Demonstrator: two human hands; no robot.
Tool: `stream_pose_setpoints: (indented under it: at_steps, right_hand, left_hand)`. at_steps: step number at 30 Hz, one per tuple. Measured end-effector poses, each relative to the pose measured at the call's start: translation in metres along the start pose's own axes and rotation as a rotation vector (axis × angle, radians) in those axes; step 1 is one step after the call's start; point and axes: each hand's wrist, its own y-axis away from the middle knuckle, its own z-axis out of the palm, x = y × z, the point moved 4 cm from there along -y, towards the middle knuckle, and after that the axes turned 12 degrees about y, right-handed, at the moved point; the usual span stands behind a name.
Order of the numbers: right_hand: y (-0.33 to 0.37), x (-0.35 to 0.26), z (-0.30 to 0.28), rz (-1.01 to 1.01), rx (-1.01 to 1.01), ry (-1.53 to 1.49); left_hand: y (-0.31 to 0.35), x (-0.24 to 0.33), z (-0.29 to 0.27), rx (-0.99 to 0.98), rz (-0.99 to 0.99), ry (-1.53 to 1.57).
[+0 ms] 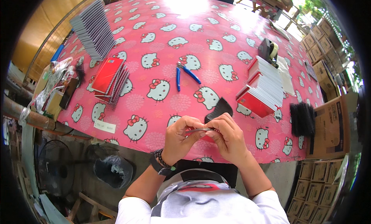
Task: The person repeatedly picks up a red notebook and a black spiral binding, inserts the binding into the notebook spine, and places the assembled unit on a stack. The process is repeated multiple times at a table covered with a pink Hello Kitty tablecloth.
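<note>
- Pinching a thin grey strip (196,130) over the near edge of the table (154,141), you have both hands close together.
- Your left hand (179,137): thumb and fingers narrow, closed on the strip's left part; a dark watch (162,166) sits on that wrist.
- Your right hand (228,138): thumb and fingertips likewise closed, at the strip's right end. Red shows just below; you cannot tell whether it joins the strip.
- A black sheet (219,109), curved, lies just beyond your right fingers, its near part hidden by them.
- To your left, near the edge, a white label (104,126) lies flat.
- To your right, black coils (302,119) stand in a bundle beside a carton (328,127).
- Red books (110,79) are piled at left; a leaning row of books (264,86) lies at right.
- Between them, blue-handled pliers (189,73) lie with handles spread.
- Farther off: a tape dispenser (267,51) at right, a tall stack (93,30) at left.
</note>
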Motion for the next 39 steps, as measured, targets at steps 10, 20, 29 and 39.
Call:
stream_pose_setpoints:
  at_steps: [10, 20, 29, 39]
  right_hand:
    - [-0.016, 0.034, 0.017, 0.153, -0.151, 0.281]
    - [-0.018, 0.103, 0.092, 0.131, -0.017, 0.227]
    - [0.015, 0.123, -0.054, 0.286, 0.329, 0.684]
    - [0.015, 0.093, -0.073, 0.203, 0.070, 0.501]
  left_hand:
    - [-0.051, 0.080, -0.148, 0.437, 0.341, -0.440]
    - [-0.076, 0.073, -0.273, 0.934, 0.209, -1.552]
    - [-0.037, 0.096, -0.233, 0.889, 0.626, -1.566]
    - [-0.025, 0.024, 0.073, -0.143, 0.583, -0.978]
